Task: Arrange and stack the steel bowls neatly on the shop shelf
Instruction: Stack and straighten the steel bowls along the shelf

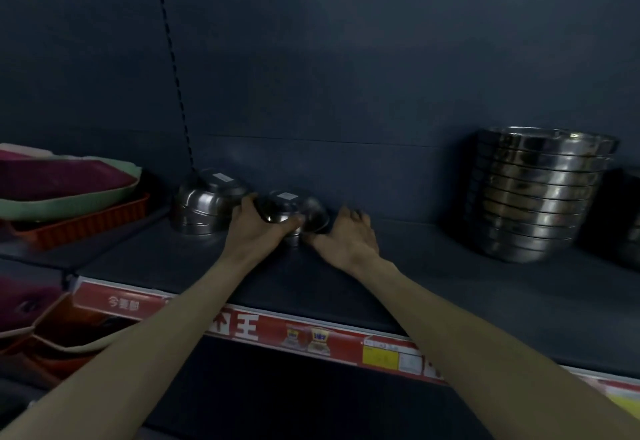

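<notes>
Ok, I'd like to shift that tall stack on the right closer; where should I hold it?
Take the stack low, by the sides of the bottom bowl, coming from the front. The bowls nest upright and widen upward, so pulling an upper rim would likely lift only the top ones.

Dim shop light, dark blue-grey back panel (346,59), slotted upright (173,69) toward the panel's left, red label strip (263,330) below the panel

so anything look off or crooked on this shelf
Yes, probably. The top upturned steel bowl, held between the left hand and right hand, seems to sit tilted on the bowls under it. It is not nested flush like the neighbouring bowl stack to its left.
</notes>
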The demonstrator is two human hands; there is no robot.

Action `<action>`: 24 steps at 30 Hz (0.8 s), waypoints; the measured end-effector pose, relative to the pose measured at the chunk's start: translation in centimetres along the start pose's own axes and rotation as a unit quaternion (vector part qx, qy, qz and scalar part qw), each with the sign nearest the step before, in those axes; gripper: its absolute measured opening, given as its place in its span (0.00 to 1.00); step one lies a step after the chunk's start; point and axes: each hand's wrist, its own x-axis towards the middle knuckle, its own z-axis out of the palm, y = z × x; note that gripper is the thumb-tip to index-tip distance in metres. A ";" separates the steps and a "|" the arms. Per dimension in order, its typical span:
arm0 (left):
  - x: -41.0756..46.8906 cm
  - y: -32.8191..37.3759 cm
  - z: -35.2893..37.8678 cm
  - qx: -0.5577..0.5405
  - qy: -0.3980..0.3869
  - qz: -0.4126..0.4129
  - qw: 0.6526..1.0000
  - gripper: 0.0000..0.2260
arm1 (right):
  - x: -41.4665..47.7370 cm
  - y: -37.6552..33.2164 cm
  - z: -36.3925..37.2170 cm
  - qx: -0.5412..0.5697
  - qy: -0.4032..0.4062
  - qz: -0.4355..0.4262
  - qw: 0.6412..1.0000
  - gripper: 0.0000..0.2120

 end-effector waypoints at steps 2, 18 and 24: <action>-0.1 0.0 0.2 -0.001 -0.006 0.005 1.000 0.56 | 0.5 0.0 0.5 0.014 -0.016 0.004 1.000 0.52; 0.2 -0.5 0.8 0.047 -0.042 0.001 0.998 0.50 | 1.1 0.7 0.8 0.017 -0.060 -0.012 0.998 0.39; -1.1 1.0 0.5 -0.024 0.000 0.008 1.000 0.41 | 0.2 0.1 0.6 0.031 -0.022 -0.036 0.999 0.52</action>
